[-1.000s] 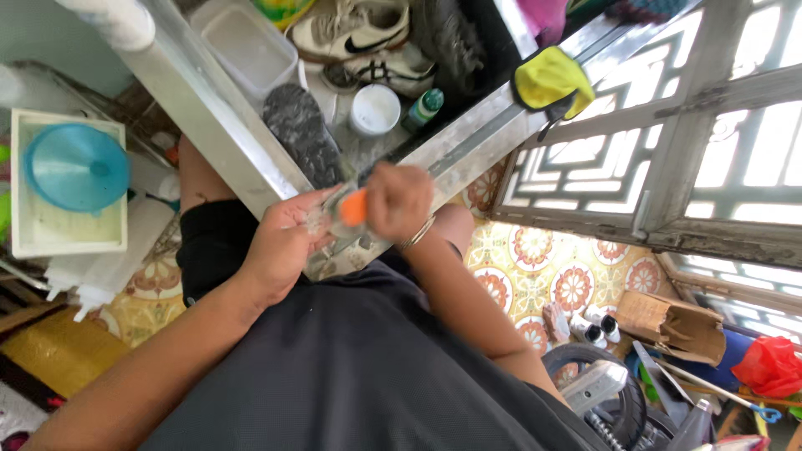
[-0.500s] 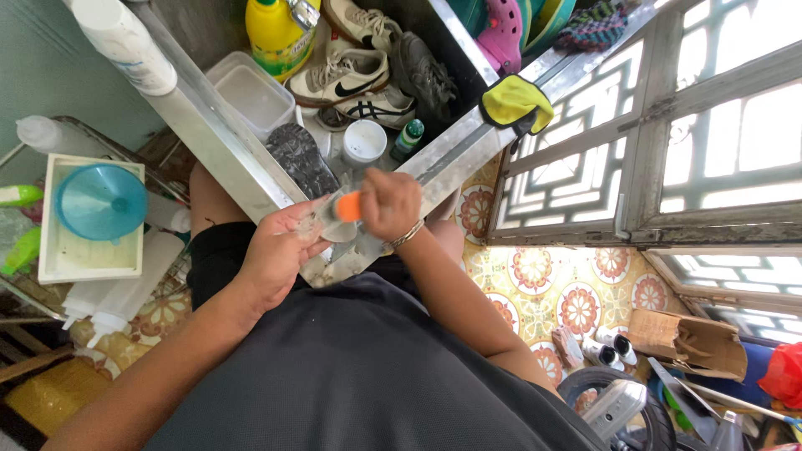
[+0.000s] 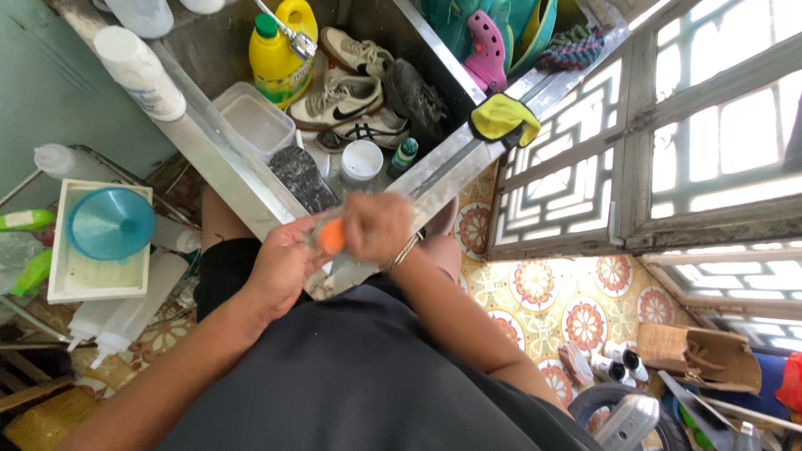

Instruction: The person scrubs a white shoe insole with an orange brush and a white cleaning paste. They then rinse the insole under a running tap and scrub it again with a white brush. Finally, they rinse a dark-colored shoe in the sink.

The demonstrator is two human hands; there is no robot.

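- The right hand (image 3: 376,225) is curled tight around a brush with an orange handle (image 3: 332,236) — gripped hard, I think, so it can push and scrub.
- The left hand (image 3: 280,267) cups a small, blurry thing against the brush; I cannot tell what it is.
- Both hands sit over the corner of the metal sink (image 3: 225,179), maybe so drips fall in.
- At twelve o'clock from the hands, inside the sink, lie sneakers (image 3: 342,96) and a yellow bottle (image 3: 280,54) — close enough to grab.
- At nine o'clock sits a blue funnel (image 3: 110,224).
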